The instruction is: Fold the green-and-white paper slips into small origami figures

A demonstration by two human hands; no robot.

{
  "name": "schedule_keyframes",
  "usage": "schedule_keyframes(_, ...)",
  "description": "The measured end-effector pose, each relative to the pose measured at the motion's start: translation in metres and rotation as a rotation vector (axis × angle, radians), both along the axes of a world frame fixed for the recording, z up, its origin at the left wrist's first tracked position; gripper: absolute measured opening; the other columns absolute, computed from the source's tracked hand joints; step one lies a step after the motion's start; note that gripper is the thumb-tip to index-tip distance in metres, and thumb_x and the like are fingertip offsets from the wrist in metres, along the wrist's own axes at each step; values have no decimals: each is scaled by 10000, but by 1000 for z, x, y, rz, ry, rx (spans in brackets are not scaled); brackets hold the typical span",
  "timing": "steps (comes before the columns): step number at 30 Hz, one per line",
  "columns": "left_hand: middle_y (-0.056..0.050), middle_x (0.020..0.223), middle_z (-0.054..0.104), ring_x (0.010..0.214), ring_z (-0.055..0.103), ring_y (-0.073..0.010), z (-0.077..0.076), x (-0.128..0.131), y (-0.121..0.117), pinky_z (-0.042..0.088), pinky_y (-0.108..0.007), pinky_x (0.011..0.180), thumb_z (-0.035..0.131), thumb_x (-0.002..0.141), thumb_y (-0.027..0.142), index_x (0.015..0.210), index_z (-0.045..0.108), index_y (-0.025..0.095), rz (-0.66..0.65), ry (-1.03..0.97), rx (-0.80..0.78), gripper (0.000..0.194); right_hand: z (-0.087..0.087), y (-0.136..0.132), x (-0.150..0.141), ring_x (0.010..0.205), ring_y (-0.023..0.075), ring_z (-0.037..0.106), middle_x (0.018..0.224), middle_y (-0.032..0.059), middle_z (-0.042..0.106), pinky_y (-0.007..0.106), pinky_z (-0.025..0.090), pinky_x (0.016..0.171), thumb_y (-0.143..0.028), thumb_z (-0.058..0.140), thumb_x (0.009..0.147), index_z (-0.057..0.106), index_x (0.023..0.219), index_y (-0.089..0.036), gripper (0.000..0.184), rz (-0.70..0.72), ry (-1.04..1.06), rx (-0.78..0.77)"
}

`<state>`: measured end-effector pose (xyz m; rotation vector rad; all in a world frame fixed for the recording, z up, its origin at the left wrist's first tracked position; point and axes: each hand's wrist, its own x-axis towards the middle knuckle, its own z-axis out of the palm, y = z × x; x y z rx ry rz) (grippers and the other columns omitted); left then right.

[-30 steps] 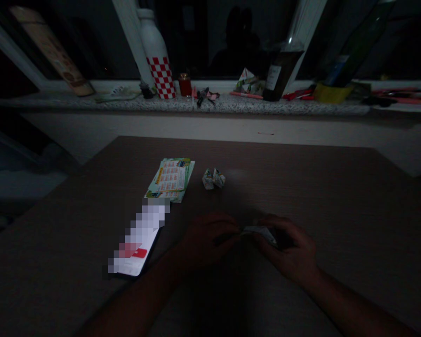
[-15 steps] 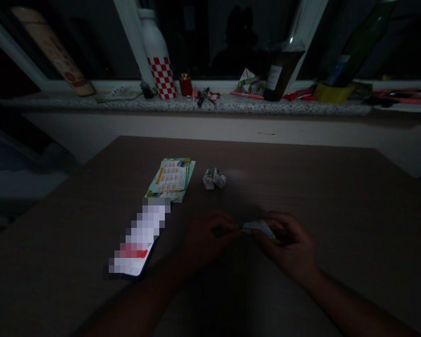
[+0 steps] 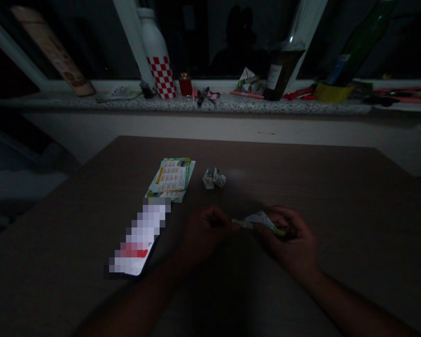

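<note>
Between my hands, just above the table, is a small piece of folded paper (image 3: 260, 218) with pale printed faces and a green edge. My left hand (image 3: 206, 231) pinches its narrow left end between thumb and fingertips. The wider right part lies in my right hand (image 3: 293, 238), thumb in front and fingers behind, which hide some of it. Beyond my hands, two small folded paper shapes (image 3: 214, 179) stand side by side on the table. To their left lies a stack of printed green-and-white paper sheets (image 3: 171, 179).
A phone (image 3: 140, 241) with a lit, blurred screen lies left of my left forearm on the wooden table (image 3: 319, 182). On the granite sill behind stand a red-checkered white bottle (image 3: 157, 56), a red jar (image 3: 185, 85), a dark cup (image 3: 282, 75) and a green bottle (image 3: 363, 40).
My left hand has shifted slightly left, and a longer narrow strip of the paper shows between my hands. The paper in my right hand is tilted differently, showing more of its green edge.
</note>
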<state>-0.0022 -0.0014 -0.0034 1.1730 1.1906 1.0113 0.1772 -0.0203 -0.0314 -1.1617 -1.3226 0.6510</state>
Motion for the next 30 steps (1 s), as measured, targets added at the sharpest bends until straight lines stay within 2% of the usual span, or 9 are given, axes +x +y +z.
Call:
schedule_keyframes(3, 9, 617, 674, 630, 629, -135, -1, -1, 1, 464, -229, 607, 758, 651, 186, 608, 596, 147, -16, -29, -4, 172, 0, 1, 0, 597, 132, 643, 683, -21, 672, 226, 535, 563, -170, 723, 705, 590, 962, -234, 297, 11, 35, -1)
schedule_keyframes(6, -6, 700, 712, 704, 650, -145, 0, -2, 1, 474, -235, 668, 724, 700, 193, 717, 690, 153, -59, -7, -25, 56, 0, 1, -1, 609, 134, 649, 692, -19, 678, 228, 537, 574, -165, 723, 706, 588, 965, -235, 301, 6, 41, -2)
schedule_keyframes(10, -7, 740, 719, 707, 641, -148, -1, -1, 2, 459, -224, 644, 734, 691, 224, 781, 725, 163, -69, 66, -86, 109, 1, 1, 0, 605, 134, 651, 699, -15, 684, 228, 536, 565, -161, 720, 708, 585, 969, -233, 302, -7, 18, -2)
schedule_keyframes(14, -14, 726, 707, 688, 620, -148, -3, 1, 2, 436, -221, 622, 698, 732, 294, 782, 728, 154, -108, 121, -97, 151, 1, 2, 0, 586, 138, 633, 667, -19, 661, 240, 533, 566, -182, 730, 696, 593, 943, -221, 285, -66, -15, -9)
schedule_keyframes(18, -13, 731, 694, 678, 602, -147, -3, 2, 1, 421, -218, 601, 679, 741, 305, 791, 719, 148, -108, 185, -101, 170, -1, 4, 1, 602, 138, 635, 680, -14, 669, 235, 528, 568, -207, 730, 701, 605, 939, -216, 269, -54, -25, -43)
schedule_keyframes(26, 6, 719, 652, 668, 561, -130, -5, 0, -1, 388, -204, 584, 586, 818, 354, 833, 707, 149, -225, 320, 38, 238, -3, 5, 2, 621, 139, 647, 692, -12, 674, 223, 530, 572, -222, 745, 682, 617, 873, -217, 230, -8, 38, -100)
schedule_keyframes(30, 16, 629, 594, 594, 506, -108, -5, 0, -2, 338, -202, 541, 543, 846, 381, 745, 692, 136, -355, 424, 148, 303, -1, 5, 1, 535, 116, 607, 691, -13, 656, 195, 483, 472, -240, 766, 651, 614, 894, -212, 288, 4, 99, -185)
